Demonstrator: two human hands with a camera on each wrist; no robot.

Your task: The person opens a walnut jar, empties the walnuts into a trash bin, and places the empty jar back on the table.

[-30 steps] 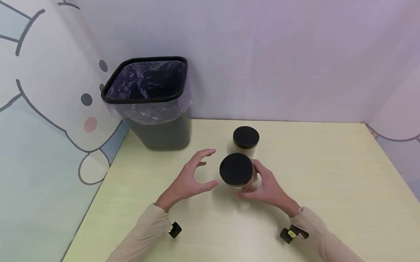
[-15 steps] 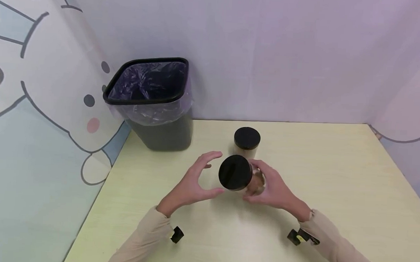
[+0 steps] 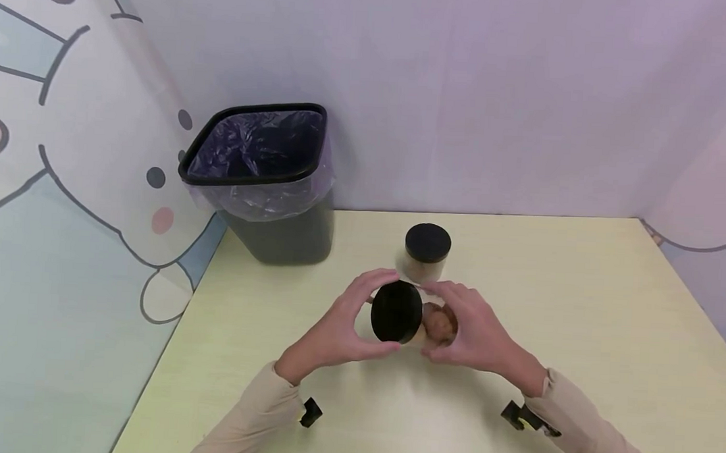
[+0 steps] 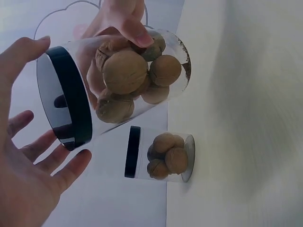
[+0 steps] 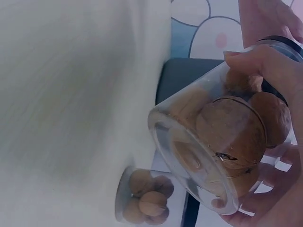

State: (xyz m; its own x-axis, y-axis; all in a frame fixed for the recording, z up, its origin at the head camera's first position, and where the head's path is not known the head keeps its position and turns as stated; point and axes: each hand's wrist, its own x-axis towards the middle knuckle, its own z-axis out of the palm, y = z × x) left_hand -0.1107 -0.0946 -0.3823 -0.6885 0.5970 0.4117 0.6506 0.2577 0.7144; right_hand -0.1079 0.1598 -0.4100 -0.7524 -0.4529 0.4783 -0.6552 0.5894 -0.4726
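My right hand (image 3: 471,322) grips the clear body of a jar (image 5: 213,132), its lower end toward that hand. Inside the jar are several round brown nuts (image 4: 125,71) that look like walnuts. The jar is tilted, held above the table, with its black lid (image 3: 397,312) facing left. Around the lid's rim, my left hand (image 3: 340,327) holds with thumb and fingertips on opposite sides; in the left wrist view its fingers (image 4: 71,170) reach the lid's lower edge. A second jar (image 3: 425,256) with a black lid and similar nuts stands upright behind the hands.
A grey bin (image 3: 277,240) with a black rim and a plastic liner stands at the back left of the pale table (image 3: 555,282). A white curtain-like wall (image 3: 496,111) rises behind the table's far edge. Cartoon-printed panels (image 3: 97,174) flank the sides.
The right hand has tilted the jar further, turning its lid left and shifting slightly toward me. My left hand has moved right from beside the jar to the lid. The second jar stays put.
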